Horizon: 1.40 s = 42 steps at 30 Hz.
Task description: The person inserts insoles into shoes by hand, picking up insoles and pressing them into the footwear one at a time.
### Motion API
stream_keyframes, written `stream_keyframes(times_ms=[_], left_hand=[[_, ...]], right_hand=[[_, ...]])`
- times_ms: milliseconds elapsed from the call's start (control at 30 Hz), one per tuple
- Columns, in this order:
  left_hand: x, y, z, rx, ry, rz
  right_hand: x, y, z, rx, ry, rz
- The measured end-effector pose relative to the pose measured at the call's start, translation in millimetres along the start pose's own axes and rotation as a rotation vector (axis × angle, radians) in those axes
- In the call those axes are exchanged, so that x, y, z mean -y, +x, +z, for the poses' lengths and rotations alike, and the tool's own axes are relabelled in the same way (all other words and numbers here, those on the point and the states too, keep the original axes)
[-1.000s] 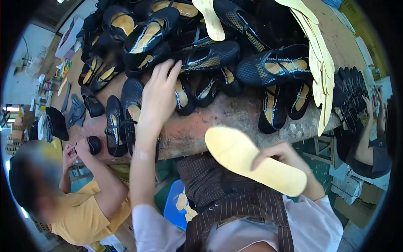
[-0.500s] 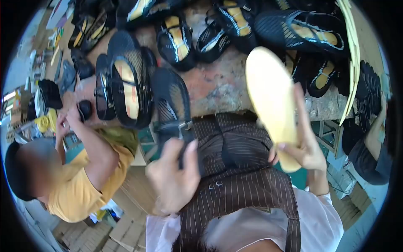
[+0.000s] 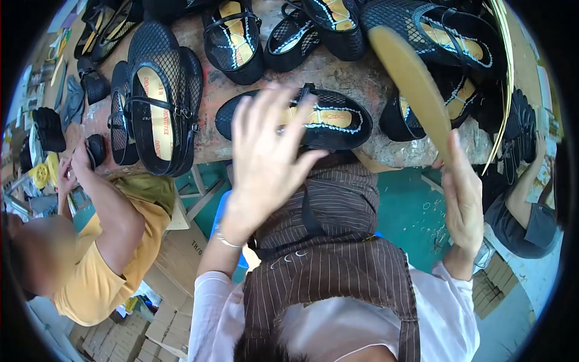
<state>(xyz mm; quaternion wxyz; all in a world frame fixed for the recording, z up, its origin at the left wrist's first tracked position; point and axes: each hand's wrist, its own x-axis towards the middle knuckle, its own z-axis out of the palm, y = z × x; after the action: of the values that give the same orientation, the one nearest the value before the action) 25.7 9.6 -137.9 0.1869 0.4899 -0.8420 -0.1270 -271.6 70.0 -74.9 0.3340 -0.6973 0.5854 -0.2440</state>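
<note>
My left hand (image 3: 265, 151) is spread open over a black mesh shoe (image 3: 335, 140), blurred by motion. The shoe lies crosswise near the front edge of the worktable, with a yellow insole and white stitching along its opening. My fingers cover part of its toe side; whether they touch it I cannot tell. In my right hand (image 3: 464, 202) is a loose yellow insole (image 3: 416, 81), pinched at its lower end and held up, seen nearly edge-on. Its upper end passes in front of other black shoes on the right.
Strapped black mesh shoes (image 3: 232, 45) crowd the back of the worktable (image 3: 208, 133), and a nested pair (image 3: 154, 114) stands at the left. A stack of thin yellow strips (image 3: 505, 90) rises at right. A co-worker in a yellow shirt (image 3: 114, 265) sits left; another person's arm (image 3: 525, 175) shows right.
The black shoe, earlier upright by my left hand, now lies crosswise on the table, and that hand has opened above it. My right hand has tilted the insole edge-on and raised it.
</note>
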Motion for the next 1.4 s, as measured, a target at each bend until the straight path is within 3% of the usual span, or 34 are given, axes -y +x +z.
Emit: stream_keyframes(times_ms=[133, 267, 333, 433, 533, 733, 867, 900, 1100, 1233, 1400], left_hand=[[63.5, -13.1, 4.1, 0.143, 0.053, -0.099], [74.6, -19.0, 7.2, 0.172, -0.013, -0.084], [82.4, -22.2, 13.2, 0.136, -0.065, -0.113], [89.0, -23.1, 19.0, 0.089, -0.128, -0.128], [92.3, -23.0, 20.8, 0.064, -0.164, -0.126], [94.5, -25.7, 23.5, 0.045, -0.197, -0.122], [97.0, -28.6, 25.7, -0.003, -0.34, -0.127], [98.5, -30.2, 25.8, -0.03, -0.389, -0.119], [102.2, -31.9, 28.8, -0.043, -0.464, -0.111], [101.6, -32.5, 28.8, -0.047, -0.455, -0.11], [97.6, -31.1, 22.5, -0.013, -0.312, -0.057]], right_hand=[[26.1, 27.4, 3.1, 0.257, -0.634, -0.221], [35.0, 40.3, 14.0, 0.158, -0.752, -0.19], [32.3, 50.3, 23.3, 0.163, -0.689, -0.151], [19.5, 70.3, 56.3, 0.194, -0.352, -0.217], [14.0, 89.7, 89.1, 0.149, -0.375, -0.319], [10.5, 99.9, 111.8, 0.201, -0.209, -0.283], [9.6, 109.7, 131.9, 0.254, -0.253, -0.318], [4.0, 110.2, 142.2, 0.155, -0.293, -0.334], [10.8, 109.3, 147.3, 0.126, -0.454, -0.312], [8.2, 106.7, 153.6, 0.183, -0.422, -0.237], [5.0, 107.2, 160.3, 0.124, -0.427, -0.324]])
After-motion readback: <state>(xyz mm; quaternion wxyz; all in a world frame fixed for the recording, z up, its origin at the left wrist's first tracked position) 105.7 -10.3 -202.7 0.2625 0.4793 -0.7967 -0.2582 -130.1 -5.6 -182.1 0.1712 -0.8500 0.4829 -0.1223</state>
